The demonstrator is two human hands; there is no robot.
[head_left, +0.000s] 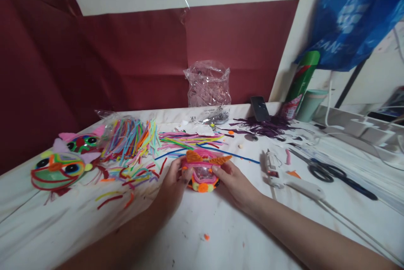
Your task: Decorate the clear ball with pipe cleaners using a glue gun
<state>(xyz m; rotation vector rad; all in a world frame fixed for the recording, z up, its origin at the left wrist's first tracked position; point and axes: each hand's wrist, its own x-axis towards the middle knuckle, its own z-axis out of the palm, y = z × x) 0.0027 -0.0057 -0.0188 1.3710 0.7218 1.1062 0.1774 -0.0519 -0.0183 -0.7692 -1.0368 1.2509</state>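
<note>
Between my two hands is a small pink and orange craft figure (202, 173) made with pipe cleaners, just above the white table. Two orange fuzzy pieces stick out at its top, and an orange pompom shows at its lower front. My left hand (179, 179) grips its left side, thumb in front. My right hand (232, 179) holds the right side, also with the thumb on the front. The fingers behind the figure are mostly hidden. A blue pipe cleaner (241, 158) lies on the table behind my right hand.
Finished-looking craft faces (58, 171) and bundled pipe cleaners (132, 137) lie left. On the right are a hot glue gun (296, 186) with its cord, and dark-handled scissors (341, 175). A phone (260, 109) leans at the back beside purple strips (268, 127).
</note>
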